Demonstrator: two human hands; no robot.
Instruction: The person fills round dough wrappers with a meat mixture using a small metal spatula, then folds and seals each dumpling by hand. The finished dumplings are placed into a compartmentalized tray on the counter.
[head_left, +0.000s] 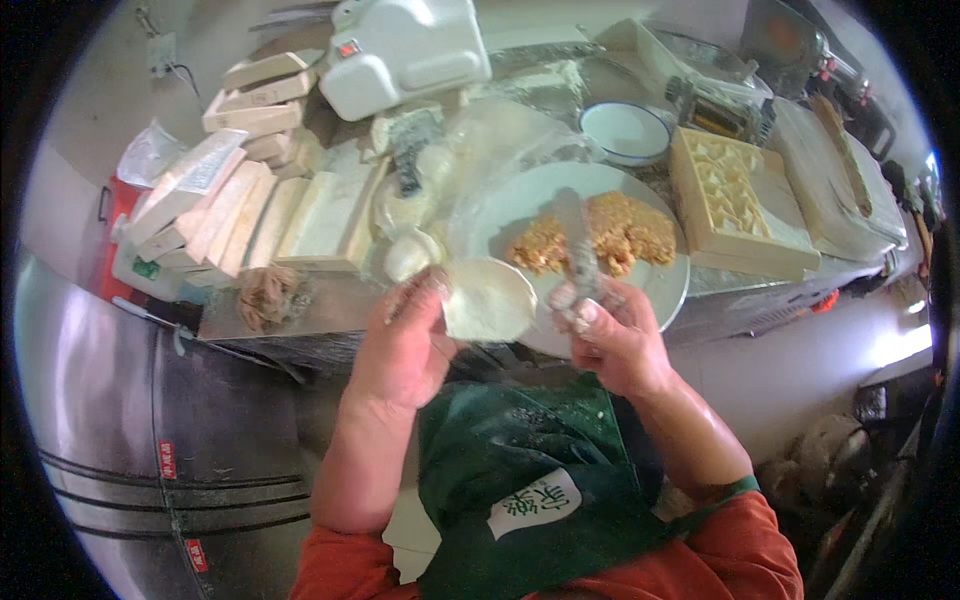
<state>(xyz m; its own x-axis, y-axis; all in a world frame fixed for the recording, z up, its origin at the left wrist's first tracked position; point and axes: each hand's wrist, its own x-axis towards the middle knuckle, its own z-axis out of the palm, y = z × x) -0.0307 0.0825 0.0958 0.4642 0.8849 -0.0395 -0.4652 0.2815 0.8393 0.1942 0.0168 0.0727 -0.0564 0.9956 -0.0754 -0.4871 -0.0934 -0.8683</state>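
Note:
In my left hand (412, 315) is a thin, round dough wrapper (491, 300), pinched at its left edge and hanging flat over the table's front edge. My right hand (611, 330) grips a flat filling spatula (577, 232) dusted with flour, its blade pointing away from me across the plate. Minced filling (630, 225), orange-brown, lies in a mound on the large white plate (487, 202), partly hidden behind the blade. Just beyond my left fingers rests a small pale dough piece (412, 255); whether it is one round or several cannot be told.
Wooden trays (330, 217) stand stacked at the left. At the right, a wooden box (750, 247) holds folded dumplings (724, 187). A blue-rimmed white bowl (626, 131), clear plastic bag (510, 139) and white machine (409, 56) are behind. A crumpled brown cloth (266, 296) lies near the front edge.

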